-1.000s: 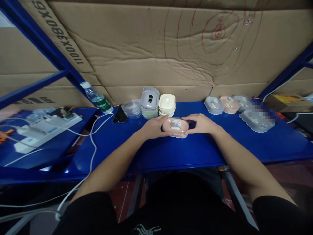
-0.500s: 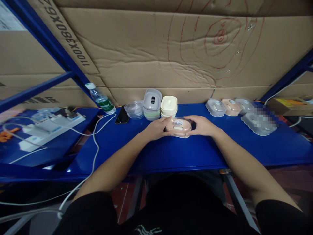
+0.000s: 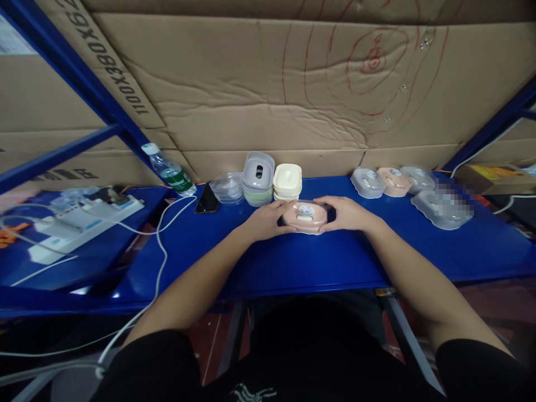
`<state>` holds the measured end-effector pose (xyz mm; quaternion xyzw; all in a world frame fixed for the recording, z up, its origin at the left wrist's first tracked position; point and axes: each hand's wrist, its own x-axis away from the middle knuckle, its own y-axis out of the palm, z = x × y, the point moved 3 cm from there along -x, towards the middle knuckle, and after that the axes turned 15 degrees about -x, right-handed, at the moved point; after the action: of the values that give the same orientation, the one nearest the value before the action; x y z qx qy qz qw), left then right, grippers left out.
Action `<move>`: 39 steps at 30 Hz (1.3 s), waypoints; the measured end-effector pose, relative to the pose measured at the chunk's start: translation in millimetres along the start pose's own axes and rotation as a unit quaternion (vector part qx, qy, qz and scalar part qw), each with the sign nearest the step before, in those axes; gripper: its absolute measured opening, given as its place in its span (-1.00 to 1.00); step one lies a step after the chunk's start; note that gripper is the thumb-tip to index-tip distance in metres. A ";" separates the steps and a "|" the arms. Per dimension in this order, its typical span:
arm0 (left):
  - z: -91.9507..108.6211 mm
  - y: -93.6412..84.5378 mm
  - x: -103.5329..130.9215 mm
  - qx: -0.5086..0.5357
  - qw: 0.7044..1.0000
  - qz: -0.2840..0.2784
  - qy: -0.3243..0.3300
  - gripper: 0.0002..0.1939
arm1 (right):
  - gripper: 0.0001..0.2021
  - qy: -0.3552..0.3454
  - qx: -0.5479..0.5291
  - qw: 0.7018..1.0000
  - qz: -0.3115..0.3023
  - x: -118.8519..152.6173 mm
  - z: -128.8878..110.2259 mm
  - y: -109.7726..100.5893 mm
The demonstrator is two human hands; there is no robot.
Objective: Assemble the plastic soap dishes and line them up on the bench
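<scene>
A pink lidded container [image 3: 307, 217] with a round label and a clear cover sits between my hands at the middle of the blue table. My left hand [image 3: 268, 221] grips its left side, thumb in front and fingers behind. On the right side, my right hand [image 3: 345, 214] holds it the same way. Just behind are a stack of cream lids [image 3: 287, 180], a stack of grey and green containers [image 3: 258, 178] and clear covers [image 3: 228, 188]. Further right stand a grey container [image 3: 368, 182], a pink container [image 3: 394, 181] and more grey ones [image 3: 417, 179].
A black phone [image 3: 206, 199] and a water bottle [image 3: 170, 172] lie at the back left. White cables run over the left side from a power strip [image 3: 87, 228]. Cardboard [image 3: 234, 78] walls the table's back. A clear-covered container [image 3: 439, 211] sits at the right.
Both hands keep their grip on the pink container, which has barely moved. The whole view has shifted slightly.
</scene>
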<state>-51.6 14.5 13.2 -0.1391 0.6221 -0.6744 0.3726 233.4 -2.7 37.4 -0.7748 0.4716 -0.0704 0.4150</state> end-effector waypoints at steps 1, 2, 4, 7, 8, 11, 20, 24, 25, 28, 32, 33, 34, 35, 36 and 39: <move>-0.2 -0.1 -0.1 0.019 1.000 0.001 0.001 -0.08 | -0.09 -0.003 -0.003 1.000 -0.002 -0.2 -0.3 -0.2; -0.4 -0.3 -0.3 0.039 0.999 0.002 0.001 -0.09 | -0.11 -0.005 -0.007 1.000 -0.004 -0.3 -0.9 -0.6; -0.6 -0.5 -0.6 0.071 0.997 -0.002 -0.006 -0.09 | -0.13 -0.008 -0.015 1.000 -0.010 -0.5 -2.6 -1.2; -0.7 -1.1 -0.8 0.079 0.996 -0.017 -0.025 -0.05 | -0.15 0.000 -0.017 1.000 -0.019 -0.7 -4.2 -1.8; -0.6 -1.5 -0.7 0.075 0.997 -0.020 -0.030 -0.03 | -0.15 0.005 -0.015 1.000 -0.022 -0.7 -4.3 -2.0; 0.6 -3.0 -0.2 0.063 0.997 -0.020 -0.031 -0.03 | -0.14 0.011 -0.008 1.000 -0.027 -0.8 -4.5 -2.4; 2.9 0.4 -0.3 0.031 0.999 -0.029 0.004 -0.09 | -0.16 0.018 0.014 1.000 -0.010 -0.4 -6.8 -0.6; 3.5 2.1 0.2 0.010 1.000 -0.022 0.004 -0.07 | -0.14 0.027 0.010 1.000 -0.004 -0.8 -8.9 -0.5; 4.1 1.8 0.2 0.011 1.000 -0.016 0.006 -0.06 | -0.09 0.024 0.007 1.000 -0.003 -0.8 -9.1 -0.8; 6.2 0.4 0.1 0.017 1.000 0.005 0.013 -0.07 | 0.06 0.012 0.010 1.000 -0.006 -0.4 -7.0 -1.2; 7.2 0.1 -0.4 0.025 1.000 0.009 0.007 -0.11 | -0.02 -0.007 0.023 0.999 -0.023 0.9 -1.4 1.1; 6.9 0.5 -0.4 0.027 1.000 0.007 0.004 -0.11 | -0.04 -0.009 0.024 0.999 -0.024 1.2 -0.2 1.6; 6.5 1.0 -0.4 0.027 1.000 0.004 0.001 -0.11 | -0.05 -0.009 0.026 0.999 -0.024 1.4 0.9 1.9; 5.9 1.5 -0.4 0.026 1.000 0.002 -0.002 -0.11 | -0.05 -0.008 0.028 0.999 -0.022 1.5 1.8 2.1; 5.4 2.0 -0.2 0.024 1.000 0.001 -0.004 -0.10 | -0.04 -0.008 0.029 0.999 -0.022 1.5 2.4 2.2; 4.0 2.7 0.1 0.014 1.000 0.001 -0.006 -0.11 | -0.01 -0.024 0.029 0.999 -0.019 0.5 1.7 2.6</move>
<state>-48.2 11.6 11.4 -0.1370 0.6104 -0.6819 0.3789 232.7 -2.7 34.3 -0.7728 0.4442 -0.0738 0.4472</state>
